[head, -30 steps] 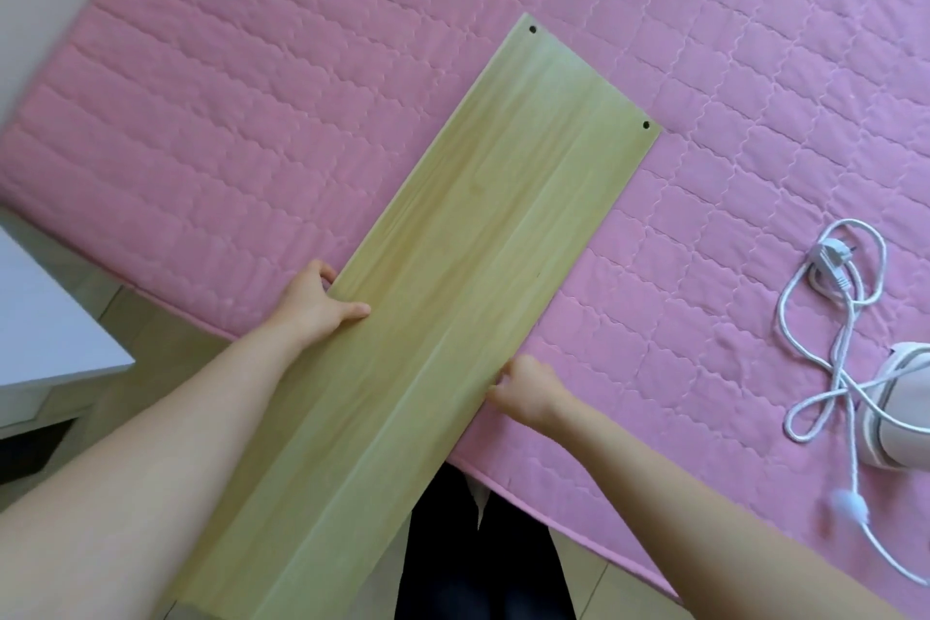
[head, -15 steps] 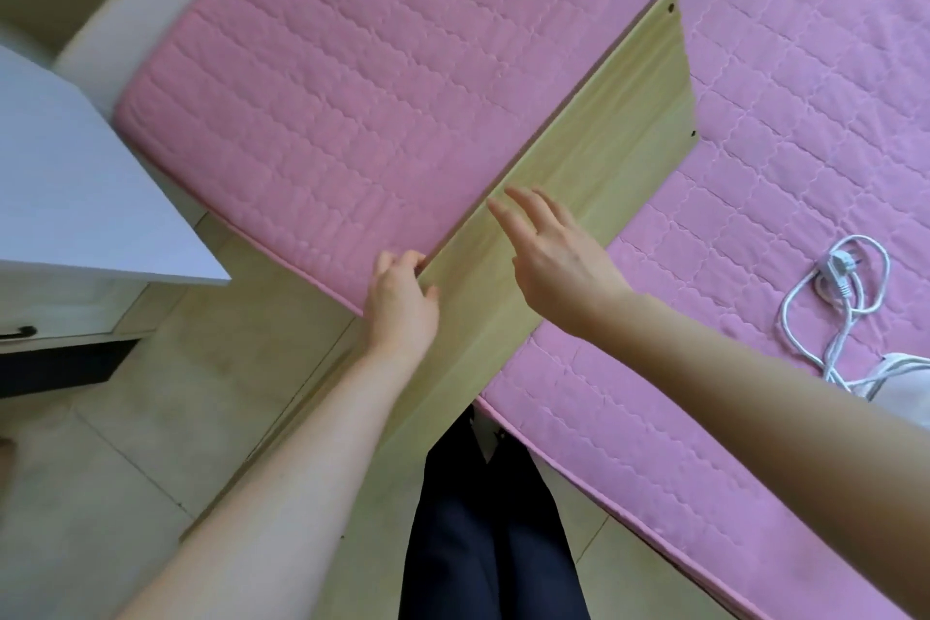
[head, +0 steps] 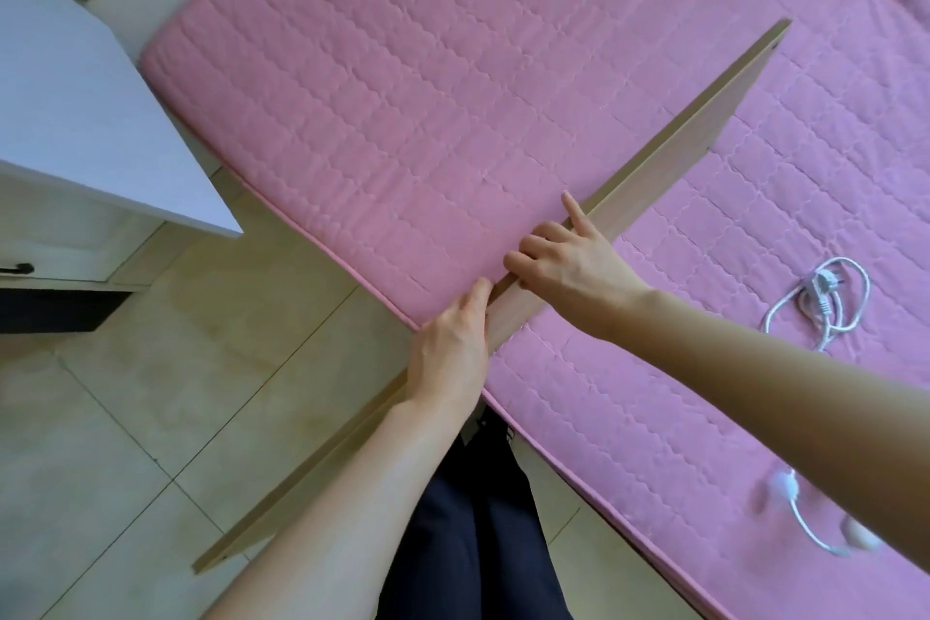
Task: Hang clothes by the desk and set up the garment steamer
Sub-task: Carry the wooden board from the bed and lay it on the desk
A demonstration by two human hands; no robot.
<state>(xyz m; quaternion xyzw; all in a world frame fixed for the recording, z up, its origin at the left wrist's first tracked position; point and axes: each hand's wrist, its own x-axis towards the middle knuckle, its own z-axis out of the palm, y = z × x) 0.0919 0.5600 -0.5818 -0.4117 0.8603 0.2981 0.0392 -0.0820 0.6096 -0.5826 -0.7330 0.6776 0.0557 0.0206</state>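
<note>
Head view: looking down over both forearms at a bed edge and a tiled floor.
Board: a long pale wooden board (head: 669,161) is tipped up on its long edge, nearly edge-on to the camera. It runs on a slant from low over the floor at lower left up across the bed toward the upper right. A small dark hole shows near its far end.
Left hand: the left hand (head: 450,352) grips the board near the bed's edge, fingers lying along the upper edge and the palm against the near face. Whether the thumb wraps behind cannot be told.
Right hand: the right hand (head: 568,257) holds the board just beyond the left hand, fingers curled over the top edge and the forefinger stretched out along it.
Bed: a pink quilted mattress cover (head: 428,91) fills the upper middle and right of the view.
Cord: a white power cord (head: 825,307) with its plug lies looped on the pink cover at the right, well apart from the board. More of the cord trails to the lower right, where it is blurred.
Steamer: its body cannot be made out; only the cord shows.
Desk: a white desk corner (head: 75,126) stands at the left, beside the bed.
Floor: pale tiles (head: 126,418) lie under the board's lower end.
Person: dark trousers (head: 478,519) show between the forearms.
</note>
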